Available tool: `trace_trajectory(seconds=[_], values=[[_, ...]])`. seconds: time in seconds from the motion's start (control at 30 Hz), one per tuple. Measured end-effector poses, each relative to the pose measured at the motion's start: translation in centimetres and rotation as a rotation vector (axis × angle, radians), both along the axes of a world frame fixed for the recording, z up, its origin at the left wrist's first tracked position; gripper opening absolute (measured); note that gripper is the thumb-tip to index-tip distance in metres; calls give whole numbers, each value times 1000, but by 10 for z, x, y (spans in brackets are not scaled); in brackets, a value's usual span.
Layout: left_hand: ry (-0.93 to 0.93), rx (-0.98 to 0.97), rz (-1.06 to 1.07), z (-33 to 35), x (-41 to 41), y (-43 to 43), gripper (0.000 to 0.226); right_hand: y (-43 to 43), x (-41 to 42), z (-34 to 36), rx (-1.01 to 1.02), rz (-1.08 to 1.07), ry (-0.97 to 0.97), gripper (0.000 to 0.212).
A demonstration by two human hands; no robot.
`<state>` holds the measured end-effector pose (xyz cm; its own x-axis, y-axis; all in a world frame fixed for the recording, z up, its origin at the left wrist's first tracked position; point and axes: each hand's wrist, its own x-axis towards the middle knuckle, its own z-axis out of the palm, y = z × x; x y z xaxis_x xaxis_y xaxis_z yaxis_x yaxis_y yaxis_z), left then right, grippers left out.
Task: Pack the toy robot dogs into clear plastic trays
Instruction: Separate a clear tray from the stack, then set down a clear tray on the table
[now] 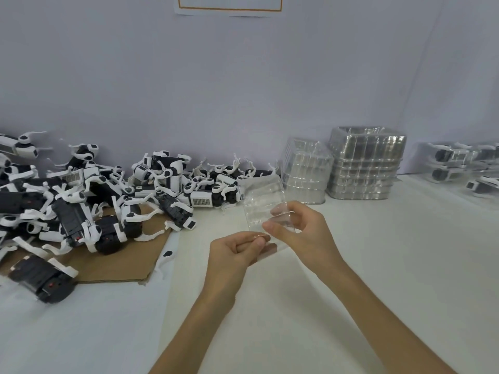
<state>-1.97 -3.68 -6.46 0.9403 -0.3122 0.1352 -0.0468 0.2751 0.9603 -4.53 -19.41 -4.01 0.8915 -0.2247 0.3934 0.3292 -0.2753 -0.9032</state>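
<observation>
Soft even light washing over the white tabletop (378, 265), faint shadows, edges bending, far-right corner blurring

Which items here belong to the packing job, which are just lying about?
Job: clear tray, pinched by left hand and right hand; pile of toy robot dogs; stacks of empty trays; packed trays.
Lying about: cardboard sheet; paper on the wall.

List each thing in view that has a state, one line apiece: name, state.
clear tray: empty, held by both hands.
left hand: pinches the tray's near edge.
right hand: pinches the tray's near edge.
toy robot dogs: loose, heaped unpacked at left.
tray stacks: nested, empty, by the wall.
packed trays: hold dogs, far right.
</observation>
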Motion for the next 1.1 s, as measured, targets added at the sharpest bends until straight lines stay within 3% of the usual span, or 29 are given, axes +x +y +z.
trace_trajectory(seconds=[0.2, 0.3, 0.4, 0.5, 0.57, 0.63, 0.77, 0.87, 0.93, 1.0, 1.1], values=[[52, -59, 42, 0, 0, -1, 8, 0, -1, 3, -25, 58, -13, 17], [115, -214, 6, 3, 2, 2, 21, -7, -5, 7, -57, 136, -20, 39], [193, -428, -69, 5, 7, 7, 20, -12, -7, 7, -246, 115, -26, 58], [262, -528, -78, 7, 10, 9, 32, -12, -4, 3, -263, 29, -88, 44], [177, -423, -129, 8, 10, 10, 46, -10, -4, 3, -208, -22, -158, 36], [0, -197, -171, 7, 8, 9, 50, -8, -5, 4, -121, -33, -213, 32], [-173, 31, -187, -2, -3, -5, 24, -5, -5, 6, 20, -49, -223, 34], [-120, 31, -113, -6, -9, -12, 19, -2, -6, 9, 52, 52, -176, 36], [-78, -26, -55, -5, -7, -11, 17, -3, -5, 8, -39, 85, -105, 36], [-49, -71, -8, -3, -4, -7, 13, -5, -3, 5, -168, 102, 7, 26], [-1, -90, 36, -1, -2, -4, 25, -5, -1, 1, -191, 157, 82, 11]])
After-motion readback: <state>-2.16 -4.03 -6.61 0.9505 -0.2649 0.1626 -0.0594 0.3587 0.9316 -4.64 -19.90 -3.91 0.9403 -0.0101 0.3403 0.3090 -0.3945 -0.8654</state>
